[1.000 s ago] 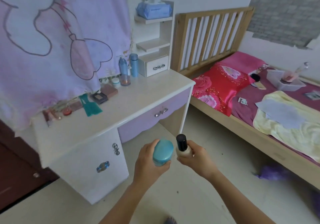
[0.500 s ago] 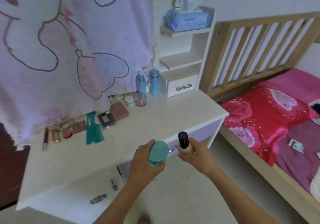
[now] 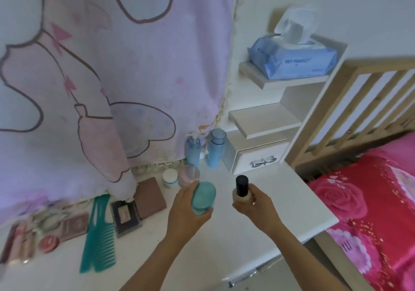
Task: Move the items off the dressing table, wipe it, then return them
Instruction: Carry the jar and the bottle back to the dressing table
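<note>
My left hand [image 3: 186, 214] grips a teal-lidded jar [image 3: 203, 197] above the white dressing table [image 3: 292, 201]. To its right, my right hand [image 3: 253, 205] holds a pale bottle with a black cap [image 3: 241, 188]. Both are over the table's middle. Along the back stand two blue bottles [image 3: 213, 148], a small white jar [image 3: 170, 177] and a clear pink jar [image 3: 188, 175]. Further left lie a brown case [image 3: 150, 197], a black compact [image 3: 125, 218], two teal combs [image 3: 98, 234] and several lipsticks and small makeup items [image 3: 27, 239].
A pink and purple curtain [image 3: 89, 77] hangs over the table's back left. Small shelves with a drawer [image 3: 260, 158] rise at the back right, with a blue wipes pack [image 3: 292, 59] on top. A wooden bed frame [image 3: 363, 102] with red bedding [image 3: 370, 201] adjoins on the right.
I have stepped up to the dressing table. Both hands, still holding the jar and the bottle, have moved from in front of the table to above its top.
</note>
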The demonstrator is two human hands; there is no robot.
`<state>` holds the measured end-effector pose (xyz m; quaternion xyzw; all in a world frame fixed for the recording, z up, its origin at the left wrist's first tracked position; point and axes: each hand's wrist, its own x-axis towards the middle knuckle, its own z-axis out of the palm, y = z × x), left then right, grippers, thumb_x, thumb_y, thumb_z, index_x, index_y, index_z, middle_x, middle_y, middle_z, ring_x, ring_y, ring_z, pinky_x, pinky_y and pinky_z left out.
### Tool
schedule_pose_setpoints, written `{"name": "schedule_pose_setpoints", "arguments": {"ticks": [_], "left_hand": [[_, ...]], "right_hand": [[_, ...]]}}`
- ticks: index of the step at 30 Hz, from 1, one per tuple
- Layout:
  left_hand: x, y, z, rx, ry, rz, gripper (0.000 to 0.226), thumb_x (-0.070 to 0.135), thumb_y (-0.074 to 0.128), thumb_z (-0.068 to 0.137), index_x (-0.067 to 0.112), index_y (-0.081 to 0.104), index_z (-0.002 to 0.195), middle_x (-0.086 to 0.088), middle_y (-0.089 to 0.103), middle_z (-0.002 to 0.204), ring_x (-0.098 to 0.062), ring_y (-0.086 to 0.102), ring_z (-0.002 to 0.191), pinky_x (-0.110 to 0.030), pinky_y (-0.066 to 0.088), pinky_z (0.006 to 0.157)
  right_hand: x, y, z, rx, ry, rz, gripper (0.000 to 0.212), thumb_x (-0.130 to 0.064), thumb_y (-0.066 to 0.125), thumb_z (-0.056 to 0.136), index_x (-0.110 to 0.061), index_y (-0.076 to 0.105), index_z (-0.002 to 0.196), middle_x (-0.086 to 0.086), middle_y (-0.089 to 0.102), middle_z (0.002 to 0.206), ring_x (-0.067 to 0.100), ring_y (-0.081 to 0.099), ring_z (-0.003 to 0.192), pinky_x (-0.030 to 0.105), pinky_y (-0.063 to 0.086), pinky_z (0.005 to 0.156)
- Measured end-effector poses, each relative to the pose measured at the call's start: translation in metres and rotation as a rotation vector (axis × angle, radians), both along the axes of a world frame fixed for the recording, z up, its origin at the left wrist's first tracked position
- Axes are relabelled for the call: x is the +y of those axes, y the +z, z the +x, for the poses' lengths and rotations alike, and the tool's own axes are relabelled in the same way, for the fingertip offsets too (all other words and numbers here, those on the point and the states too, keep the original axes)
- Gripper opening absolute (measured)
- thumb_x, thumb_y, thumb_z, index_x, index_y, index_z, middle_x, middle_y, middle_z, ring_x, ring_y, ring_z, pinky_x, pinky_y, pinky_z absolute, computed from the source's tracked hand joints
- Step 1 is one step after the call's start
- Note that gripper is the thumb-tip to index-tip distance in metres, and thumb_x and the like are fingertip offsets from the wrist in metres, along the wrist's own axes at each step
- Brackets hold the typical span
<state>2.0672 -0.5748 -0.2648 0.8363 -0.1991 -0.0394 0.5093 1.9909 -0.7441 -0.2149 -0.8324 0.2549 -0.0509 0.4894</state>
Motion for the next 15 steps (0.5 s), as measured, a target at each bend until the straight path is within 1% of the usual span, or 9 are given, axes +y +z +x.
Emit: {"name": "schedule_pose_setpoints", "arguments": {"ticks": [2,4,6,8,9,10,12,15], "left_hand": [[-0.001,-0.009,0.014,0.045,0.019,0.010,0.075,0.038,0.075,0.060,0.023,0.047,0.128,0.006,0.053,0.113,-0.012,0.052,0.106,-0.028,0.046,0.090],[0.000,-0.022,0.025,0.074,0.032,0.058,0.075,0.039,0.073,0.059,0.023,0.047,0.128,0.005,0.054,0.112,-0.013,0.052,0.105,-0.028,0.045,0.089],[0.003,-0.035,0.032,0.094,0.070,0.109,0.077,0.034,0.077,0.061,0.021,0.045,0.131,0.002,0.056,0.113,-0.017,0.054,0.106,-0.030,0.046,0.088],[0.005,-0.046,0.040,0.117,0.141,0.155,0.085,0.026,0.080,0.063,0.018,0.039,0.137,-0.002,0.056,0.116,-0.020,0.054,0.107,-0.026,0.044,0.086],[0.004,-0.050,0.045,0.132,0.165,0.180,0.089,0.023,0.080,0.064,0.015,0.035,0.139,-0.005,0.055,0.119,-0.022,0.054,0.109,-0.024,0.042,0.086],[0.002,-0.054,0.050,0.147,0.180,0.208,0.090,0.022,0.079,0.065,0.012,0.031,0.141,-0.007,0.053,0.121,-0.023,0.053,0.111,-0.022,0.039,0.086],[-0.002,-0.055,0.060,0.172,0.194,0.269,0.087,0.022,0.076,0.070,0.009,0.027,0.140,-0.010,0.049,0.127,-0.024,0.050,0.116,-0.019,0.036,0.086],[-0.008,-0.060,0.071,0.199,0.206,0.380,0.082,0.026,0.073,0.073,0.010,0.028,0.139,-0.008,0.043,0.133,-0.022,0.047,0.121,-0.022,0.038,0.092]], "right_hand": [[-0.009,-0.012,0.015,0.056,0.004,0.007,0.018,-0.013,0.066,0.074,-0.024,0.051,0.075,-0.006,0.056,0.068,0.014,0.050,0.067,0.026,0.040,0.068],[-0.018,-0.025,0.030,0.126,0.037,0.007,0.019,-0.014,0.065,0.074,-0.024,0.050,0.074,-0.005,0.055,0.068,0.014,0.050,0.068,0.026,0.038,0.067],[-0.027,-0.034,0.046,0.181,0.049,0.028,0.014,-0.017,0.063,0.072,-0.022,0.050,0.073,-0.004,0.055,0.068,0.015,0.048,0.066,0.026,0.037,0.065],[-0.035,-0.040,0.062,0.229,0.043,0.041,0.012,-0.025,0.056,0.064,-0.018,0.048,0.069,-0.003,0.053,0.063,0.015,0.045,0.061,0.025,0.035,0.060],[-0.039,-0.043,0.071,0.248,0.050,0.034,0.012,-0.026,0.053,0.061,-0.019,0.045,0.066,-0.004,0.051,0.061,0.014,0.044,0.058,0.025,0.034,0.058],[-0.043,-0.047,0.079,0.258,0.066,0.024,0.012,-0.024,0.054,0.063,-0.021,0.042,0.064,-0.004,0.049,0.060,0.014,0.043,0.057,0.024,0.033,0.057],[-0.050,-0.056,0.096,0.280,0.091,-0.004,0.023,-0.017,0.056,0.072,-0.024,0.037,0.062,-0.005,0.047,0.060,0.012,0.042,0.057,0.024,0.033,0.056],[-0.054,-0.064,0.121,0.310,0.123,-0.007,0.023,-0.013,0.055,0.075,-0.023,0.038,0.063,-0.002,0.050,0.063,0.015,0.045,0.061,0.026,0.035,0.058]]}}
